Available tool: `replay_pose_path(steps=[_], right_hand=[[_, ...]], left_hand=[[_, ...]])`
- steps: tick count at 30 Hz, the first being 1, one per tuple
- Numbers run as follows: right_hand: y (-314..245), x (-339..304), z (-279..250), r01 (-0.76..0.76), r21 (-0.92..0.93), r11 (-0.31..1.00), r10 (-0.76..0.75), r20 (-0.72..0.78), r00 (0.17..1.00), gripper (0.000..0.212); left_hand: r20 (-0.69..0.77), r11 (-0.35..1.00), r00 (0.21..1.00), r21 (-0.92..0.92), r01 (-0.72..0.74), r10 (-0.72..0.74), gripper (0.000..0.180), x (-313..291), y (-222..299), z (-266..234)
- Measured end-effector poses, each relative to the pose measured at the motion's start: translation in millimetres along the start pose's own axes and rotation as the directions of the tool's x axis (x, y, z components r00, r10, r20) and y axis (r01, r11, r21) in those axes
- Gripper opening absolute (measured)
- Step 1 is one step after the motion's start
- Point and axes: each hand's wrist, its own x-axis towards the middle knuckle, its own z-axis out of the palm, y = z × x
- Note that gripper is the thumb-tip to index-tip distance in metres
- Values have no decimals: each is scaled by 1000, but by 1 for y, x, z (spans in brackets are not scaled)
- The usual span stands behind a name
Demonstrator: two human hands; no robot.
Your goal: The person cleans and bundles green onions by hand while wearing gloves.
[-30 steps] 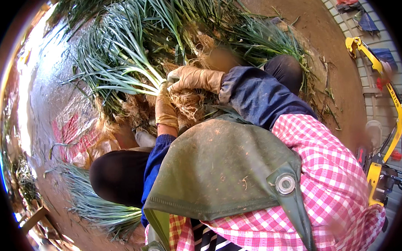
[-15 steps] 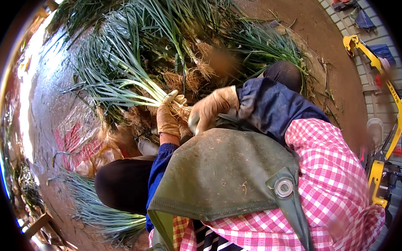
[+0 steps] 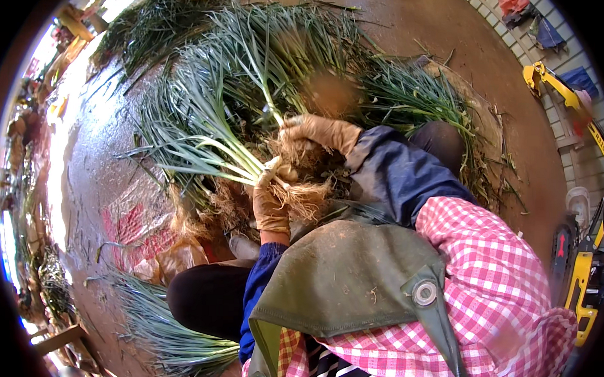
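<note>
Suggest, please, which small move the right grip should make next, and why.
Perhaps the right grip should draw the single stalk toward the left grip: it is at that stalk's root end, while the left grip holds a stalk bunch close by, roots jutting out.

- Before our apron (image 3: pixel 352 283), we have the pile (image 3: pixel 306 62) on the floor (image 3: pixel 427 20).
- Between apron and pile, toward the apron's left, is our left hand (image 3: pixel 270 197) around a bunch (image 3: pixel 248 163), roots just before the apron, leaves pointing away forward-left.
- Farther before the apron, at the pile's near edge, is our right hand (image 3: pixel 317 132).
- Left of the apron, past our left knee (image 3: pixel 205 298), a bundle (image 3: pixel 170 330) lies on the floor.
- Forward-left of the apron lies a sack (image 3: pixel 140 239).
</note>
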Motion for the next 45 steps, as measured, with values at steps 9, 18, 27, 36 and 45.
replay_pose_path(steps=[9,18,27,36,45], right_hand=[[-4,-21,69,71,-959,275,219,134,966,47],[13,36,5,-252,-643,723,-94,-453,886,41],[56,38,40,-222,-726,651,-150,-410,900,50],[9,-21,61,102,-379,920,-9,242,970,29],[-5,-41,36,-175,-970,-168,301,-219,928,37]], left_hand=[[-335,982,930,57,178,-149,15,2,-16,-16],[-273,968,954,179,175,-122,19,4,-22,-12],[-299,967,954,232,103,-30,20,5,-15,-21],[-366,981,930,189,45,28,17,11,-20,-21],[-270,971,963,237,35,31,16,3,-10,-27]])
